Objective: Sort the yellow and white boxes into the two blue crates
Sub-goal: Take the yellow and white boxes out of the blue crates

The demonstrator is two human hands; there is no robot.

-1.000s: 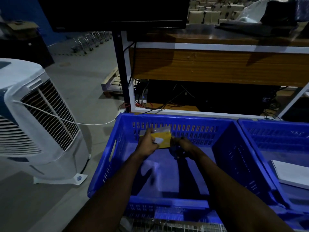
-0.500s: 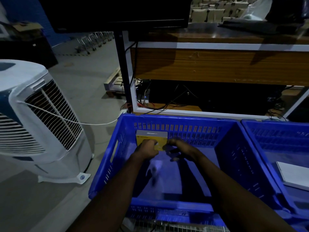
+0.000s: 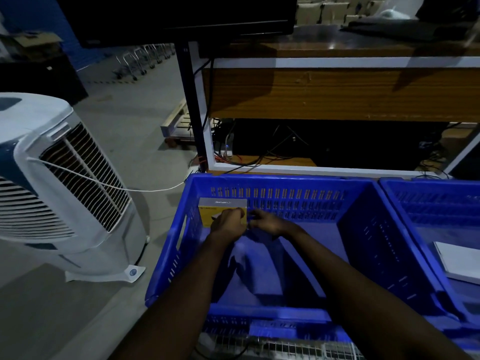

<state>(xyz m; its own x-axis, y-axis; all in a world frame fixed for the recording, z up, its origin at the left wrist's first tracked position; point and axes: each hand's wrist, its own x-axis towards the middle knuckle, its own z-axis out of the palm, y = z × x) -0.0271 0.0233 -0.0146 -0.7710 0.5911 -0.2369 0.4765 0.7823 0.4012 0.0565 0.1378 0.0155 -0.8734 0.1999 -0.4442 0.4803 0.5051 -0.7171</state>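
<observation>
Dim floor (image 3: 122,118); blue crate (image 3: 285,181) far corner: left hand (image 3: 228,226) fingers grasp yellow box (image 3: 207,218); right hand (image 3: 266,222) grip unclear.

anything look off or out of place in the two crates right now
Nothing stands out. The yellow box stands upright in the far left corner of the left crate, gripped by the left hand, the right hand beside it. The white box lies flat in the right crate. No damage shows.

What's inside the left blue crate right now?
A yellow box stands in the far left corner, the left hand gripping it, the right hand at its edge. The arms cover part of the crate floor, so anything beneath them is hidden.
</observation>
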